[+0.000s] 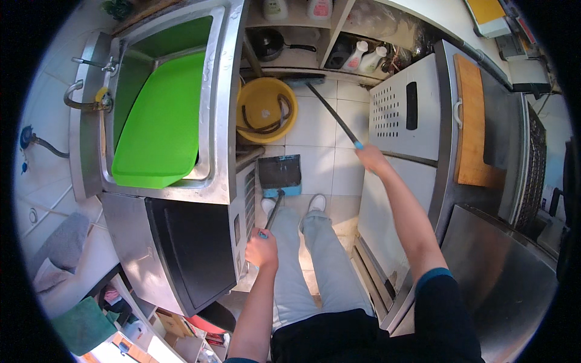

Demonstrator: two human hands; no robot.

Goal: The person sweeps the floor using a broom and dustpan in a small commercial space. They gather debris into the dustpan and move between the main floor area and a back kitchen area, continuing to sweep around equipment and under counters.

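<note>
My left hand is closed around the handle of a long-handled dustpan, whose dark pan with a blue edge rests on the tiled floor by my feet. At the right, my right hand grips the dark pole of a broom near a blue collar. The broom's head lies on the floor against the base of the shelves, beside a yellow plastic basin. A brown hose lies coiled in the basin. Some bristles are hard to make out.
To the left stands a steel sink with a green tray in it. Shelves ahead hold a black frying pan and white bottles. A white perforated cabinet door and a steel counter with a wooden board are at the right.
</note>
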